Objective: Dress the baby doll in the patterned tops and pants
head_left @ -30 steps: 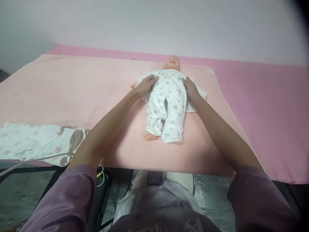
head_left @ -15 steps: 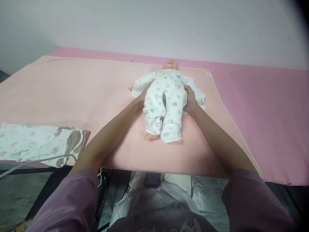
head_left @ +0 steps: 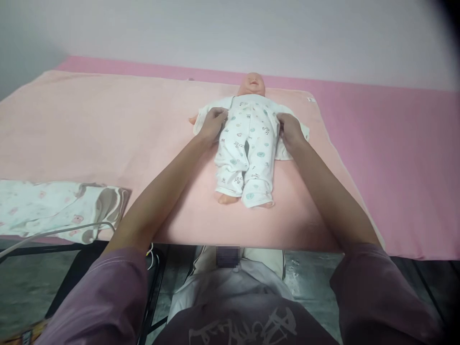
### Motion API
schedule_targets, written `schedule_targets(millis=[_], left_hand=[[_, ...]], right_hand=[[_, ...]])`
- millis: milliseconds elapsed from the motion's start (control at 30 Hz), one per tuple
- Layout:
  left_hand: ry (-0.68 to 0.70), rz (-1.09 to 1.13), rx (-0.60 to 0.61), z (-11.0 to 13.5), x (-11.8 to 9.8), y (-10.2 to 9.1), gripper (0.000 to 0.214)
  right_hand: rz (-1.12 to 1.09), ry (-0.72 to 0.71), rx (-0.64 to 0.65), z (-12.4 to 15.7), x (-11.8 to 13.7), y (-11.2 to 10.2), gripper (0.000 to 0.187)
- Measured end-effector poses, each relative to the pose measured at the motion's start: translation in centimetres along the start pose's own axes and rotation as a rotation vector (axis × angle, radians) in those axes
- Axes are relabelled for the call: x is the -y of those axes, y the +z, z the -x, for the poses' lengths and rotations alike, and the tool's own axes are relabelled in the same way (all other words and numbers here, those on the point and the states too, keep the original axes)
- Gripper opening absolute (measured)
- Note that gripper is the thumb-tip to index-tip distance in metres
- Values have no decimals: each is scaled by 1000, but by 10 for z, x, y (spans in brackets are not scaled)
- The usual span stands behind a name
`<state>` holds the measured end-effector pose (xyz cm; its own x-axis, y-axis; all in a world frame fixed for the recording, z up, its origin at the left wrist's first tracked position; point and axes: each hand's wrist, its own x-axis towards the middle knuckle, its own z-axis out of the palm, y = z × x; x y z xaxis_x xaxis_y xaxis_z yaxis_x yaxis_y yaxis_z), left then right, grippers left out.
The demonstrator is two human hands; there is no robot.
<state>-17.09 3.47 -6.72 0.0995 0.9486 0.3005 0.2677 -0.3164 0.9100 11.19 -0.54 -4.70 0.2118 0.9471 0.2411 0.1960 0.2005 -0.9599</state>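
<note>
A baby doll [head_left: 252,85] lies on its back with its head toward the wall, dressed in a white long-sleeved top [head_left: 292,152] and white printed pants [head_left: 247,124]. The pants reach high on its chest, and its feet stick out below the cuffs. At one side of the waist, my left hand [head_left: 214,123] has its fingers closed on the edge of the pants. On the opposite side my right hand [head_left: 290,130] pinches the pants too, with its fingertips partly hidden by the cloth.
A peach-coloured mat [head_left: 108,129] covers much of the pink table [head_left: 402,167]. Folded printed cloth [head_left: 43,206] lies at the front left, with a white cable [head_left: 61,231] crossing it. The wall [head_left: 230,33] stands behind.
Both hands have moved up along the doll's sides toward the waistband. The pants sit higher and smoother on the torso. My left hand has come out from behind the pants. The view has tilted slightly.
</note>
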Motion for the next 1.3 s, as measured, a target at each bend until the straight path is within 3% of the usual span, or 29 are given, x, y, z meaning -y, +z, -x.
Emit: schedule_targets(millis=[67,133,233,300,333,433,567,667,800,900,1100,1200,1300], left_hand=[[14,-34,-49,15,-15,-1,35],[88,-129,-75,48,-41,-10,36],[208,-310,-43,126,-84,-34,36],[235,-426,14,182,-102,-50,39],[228,-479,64,207,-105,-56,42],[166,-598,227,252,-97,-60,39],[119,-671,224,256,-82,-48,16],[106,-636,178,252,-89,-41,7],[99,-590,22,271,-109,-40,14],[129,-694,-50,292,-119,-38,20],[231,-821,44,319,-126,-41,30],[304,-773,95,323,-132,-39,42],[364,-737,156,315,-138,-19,47]], right_hand=[[189,-189,2,29,26,1,38],[319,-433,90,77,62,1,35],[508,-632,498,160,107,-2,31],[660,-692,690,203,117,-4,29],[723,-701,726,219,116,-3,28],[803,-673,666,239,99,2,22],[715,-617,642,235,83,10,11],[613,-597,648,235,85,10,5],[533,-584,445,248,87,8,12],[589,-643,315,258,85,9,18],[733,-731,327,277,84,-6,22],[733,-669,285,285,77,-29,31],[710,-552,209,286,66,-51,38]])
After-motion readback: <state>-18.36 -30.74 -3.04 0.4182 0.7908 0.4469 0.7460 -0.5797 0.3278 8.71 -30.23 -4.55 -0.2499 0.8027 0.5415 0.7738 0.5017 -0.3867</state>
